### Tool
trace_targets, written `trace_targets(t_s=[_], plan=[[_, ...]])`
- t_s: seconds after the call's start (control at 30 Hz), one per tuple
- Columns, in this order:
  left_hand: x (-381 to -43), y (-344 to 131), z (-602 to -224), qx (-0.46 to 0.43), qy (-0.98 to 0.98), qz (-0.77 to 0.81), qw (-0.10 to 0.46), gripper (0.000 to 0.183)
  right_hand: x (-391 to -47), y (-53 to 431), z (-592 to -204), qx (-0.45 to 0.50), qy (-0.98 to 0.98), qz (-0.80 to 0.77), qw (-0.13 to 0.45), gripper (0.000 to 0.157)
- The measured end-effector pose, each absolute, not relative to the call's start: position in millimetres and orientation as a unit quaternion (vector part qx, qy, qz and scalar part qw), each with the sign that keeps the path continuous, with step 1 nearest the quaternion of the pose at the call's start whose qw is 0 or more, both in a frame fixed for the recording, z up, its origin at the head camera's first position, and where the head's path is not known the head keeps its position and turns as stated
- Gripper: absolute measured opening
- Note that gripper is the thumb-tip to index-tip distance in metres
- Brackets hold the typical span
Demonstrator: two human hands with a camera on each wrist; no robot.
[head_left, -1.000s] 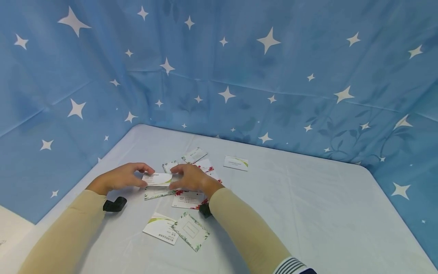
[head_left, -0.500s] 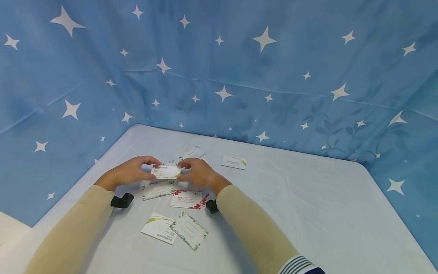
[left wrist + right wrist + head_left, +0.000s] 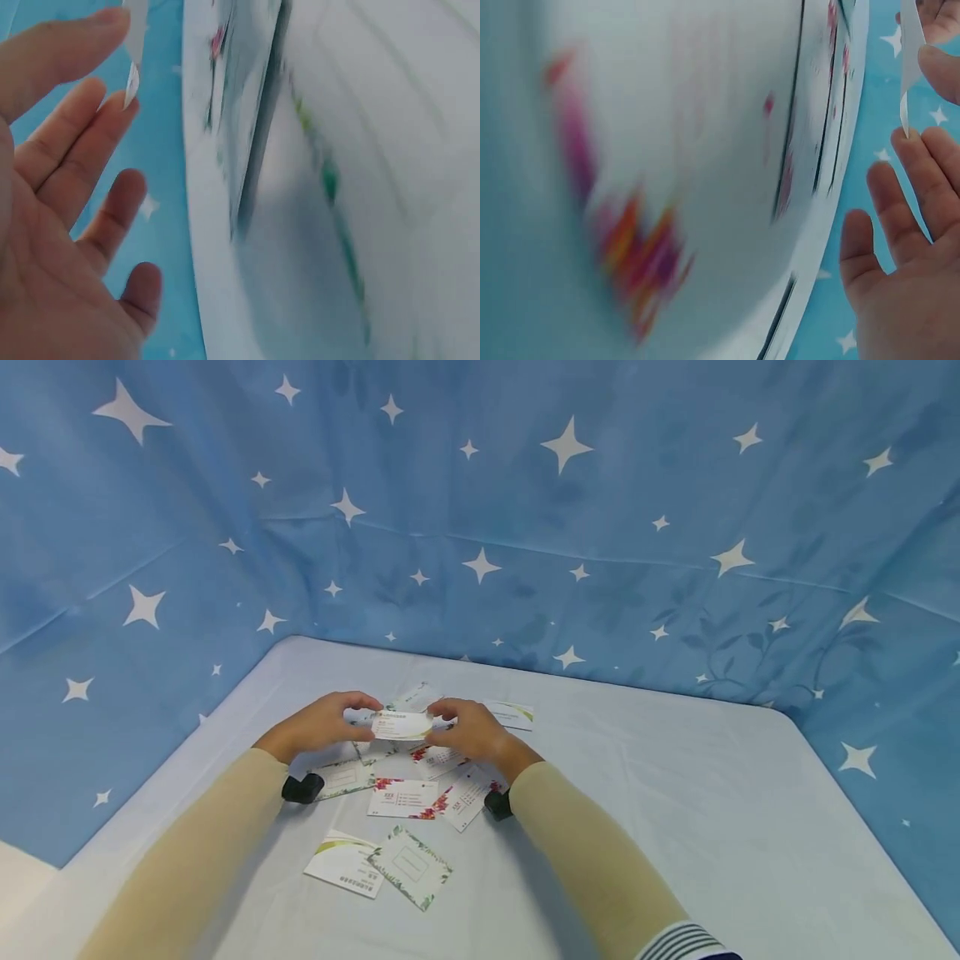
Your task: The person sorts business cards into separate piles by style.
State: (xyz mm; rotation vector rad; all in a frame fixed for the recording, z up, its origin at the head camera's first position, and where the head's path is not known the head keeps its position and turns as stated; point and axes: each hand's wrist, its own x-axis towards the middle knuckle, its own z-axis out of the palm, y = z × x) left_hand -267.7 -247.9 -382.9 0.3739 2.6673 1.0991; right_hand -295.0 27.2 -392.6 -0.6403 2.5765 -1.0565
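Observation:
A white business card (image 3: 402, 726) with a yellow-green curve is held level above the other cards. My left hand (image 3: 324, 724) pinches its left end between thumb and fingers, and my right hand (image 3: 474, 730) pinches the right end. In the left wrist view the card's thin edge (image 3: 136, 45) shows at the thumb and fingertips, the other fingers loosely bent. The right wrist view has the same card (image 3: 912, 60) edge-on at my right fingertips. Below lie red-flowered cards (image 3: 402, 798) and a leaf-bordered card (image 3: 345, 776).
Nearer the front, a leaf-bordered card (image 3: 412, 867) overlaps a white card with a green curve (image 3: 341, 863). Another green-curved card (image 3: 513, 716) lies at the back, partly behind my right hand. A white cloth covers the table (image 3: 675, 827); a blue star-patterned curtain (image 3: 480, 527) hangs behind.
Both hands have moved right and slightly farther back, carrying the card between them. More of the red-flowered cards shows beneath, while my right hand now overlaps the back green-curved card.

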Motion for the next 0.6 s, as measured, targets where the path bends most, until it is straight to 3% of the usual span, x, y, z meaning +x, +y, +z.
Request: trace_targets(t_s=[0.33,0.6], plan=[[-291.6,-203.9,-380.7,0.177,0.934,0.297,0.088,0.048,-302.7,62.3,-393.9,-0.185,0.923,-0.321,0.100,0.056],[-302.9,-161.4,-380.8,0.151,0.949,0.262,0.089,0.048,-307.0,91.9,-395.9,-0.152,0.935,-0.313,0.072,0.056]])
